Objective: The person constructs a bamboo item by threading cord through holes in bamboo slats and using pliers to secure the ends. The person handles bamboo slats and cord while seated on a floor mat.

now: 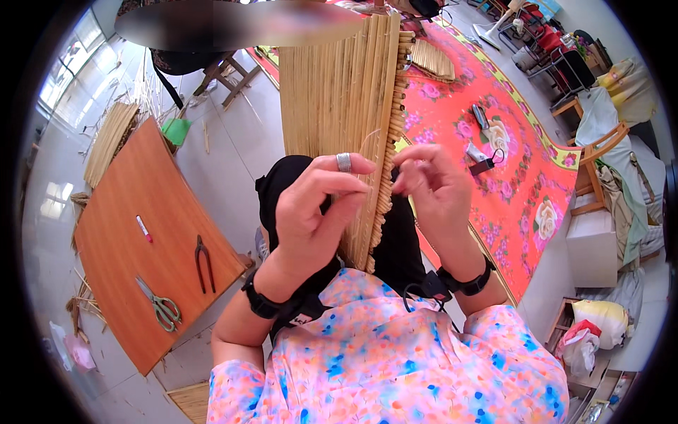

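A long panel of pale straw strips with knobbly cut ends along its right edge stands lengthwise over my lap. My left hand, with a wide silver ring on one finger, is closed in a pinch over that edge; what its fingertips hold is too small to make out. My right hand is curled at the same edge, fingertips close together; whatever they grip is hidden. A fine pale strand shows on the panel just above my left fingers.
A wooden board at left carries scissors, pliers and a marker. A red floral mat at right holds tools. Chairs and bags line the right. A stool stands behind, beside loose straw.
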A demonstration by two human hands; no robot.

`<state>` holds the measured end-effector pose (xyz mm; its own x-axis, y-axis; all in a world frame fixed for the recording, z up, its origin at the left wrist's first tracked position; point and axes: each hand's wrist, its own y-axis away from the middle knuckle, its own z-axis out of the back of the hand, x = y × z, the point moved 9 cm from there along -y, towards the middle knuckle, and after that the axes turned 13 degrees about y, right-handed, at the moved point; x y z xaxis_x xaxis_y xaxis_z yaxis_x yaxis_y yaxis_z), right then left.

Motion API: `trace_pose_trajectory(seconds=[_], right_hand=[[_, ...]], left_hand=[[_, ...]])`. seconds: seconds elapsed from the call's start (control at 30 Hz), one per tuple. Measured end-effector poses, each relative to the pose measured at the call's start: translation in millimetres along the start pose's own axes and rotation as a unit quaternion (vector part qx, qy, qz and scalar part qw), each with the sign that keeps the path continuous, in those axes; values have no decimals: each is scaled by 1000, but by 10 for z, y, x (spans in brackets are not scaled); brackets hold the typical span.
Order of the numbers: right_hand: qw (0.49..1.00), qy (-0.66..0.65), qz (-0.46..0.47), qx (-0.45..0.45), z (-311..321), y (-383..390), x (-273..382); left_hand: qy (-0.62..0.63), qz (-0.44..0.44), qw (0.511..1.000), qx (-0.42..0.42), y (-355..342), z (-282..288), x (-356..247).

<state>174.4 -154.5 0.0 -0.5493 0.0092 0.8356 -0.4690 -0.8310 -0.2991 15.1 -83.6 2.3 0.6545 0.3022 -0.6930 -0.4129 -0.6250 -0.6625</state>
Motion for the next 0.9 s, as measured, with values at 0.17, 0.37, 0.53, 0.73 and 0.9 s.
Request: trace_pose_trajectory(seconds=[0.17,0.37,0.53,0.73,0.9], right_hand=[[988,110,1,-105,82,-186,-165],[975,202,1,-93,-131,-227,-249],[987,128,-37,-84,-191,-225,-364],[988,107,-24,-113,-234,-208,-432],[989,112,-16,-95,-238,-196,-300]], left_hand=[[202,174,964,16,-6,164,56],[-290,87,947,-106,-115,1656,-966],[-523,-93,745,-404,317,3414,-3048],[-364,63,886,-281,273,2778,-1364],[-205,203,953,-95,-93,911,117]])
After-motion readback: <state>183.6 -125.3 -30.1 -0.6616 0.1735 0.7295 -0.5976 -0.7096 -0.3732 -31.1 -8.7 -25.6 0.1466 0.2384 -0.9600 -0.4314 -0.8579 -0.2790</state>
